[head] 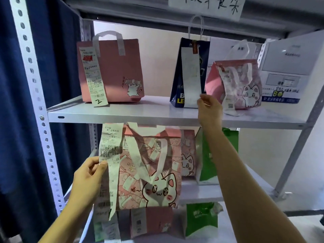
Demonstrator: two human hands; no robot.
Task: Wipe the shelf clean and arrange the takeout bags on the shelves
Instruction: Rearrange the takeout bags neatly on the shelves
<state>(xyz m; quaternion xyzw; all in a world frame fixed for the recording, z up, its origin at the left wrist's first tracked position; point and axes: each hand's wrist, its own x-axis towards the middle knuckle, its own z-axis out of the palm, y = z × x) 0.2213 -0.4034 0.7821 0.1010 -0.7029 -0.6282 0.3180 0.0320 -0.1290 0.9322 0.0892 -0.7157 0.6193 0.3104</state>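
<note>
A white metal shelf (122,114) carries three takeout bags: a pink cat bag (114,71) on the left, a dark blue paper bag (177,85) in the middle, a pink cat-print bag (245,88) on the right. My right hand (209,109) pinches the lower end of the long white receipt (191,74) hanging from the blue bag. My left hand (87,179) holds the receipt (109,155) of a pink money-print cat bag (154,169), which is lifted in front of the middle shelf.
Behind the held bag stand another pink cat bag (188,155) and a green bag (208,160). The lowest shelf holds more pink bags and a green bag (199,220). A blue curtain (17,102) hangs left. A paper sign (206,6) hangs above.
</note>
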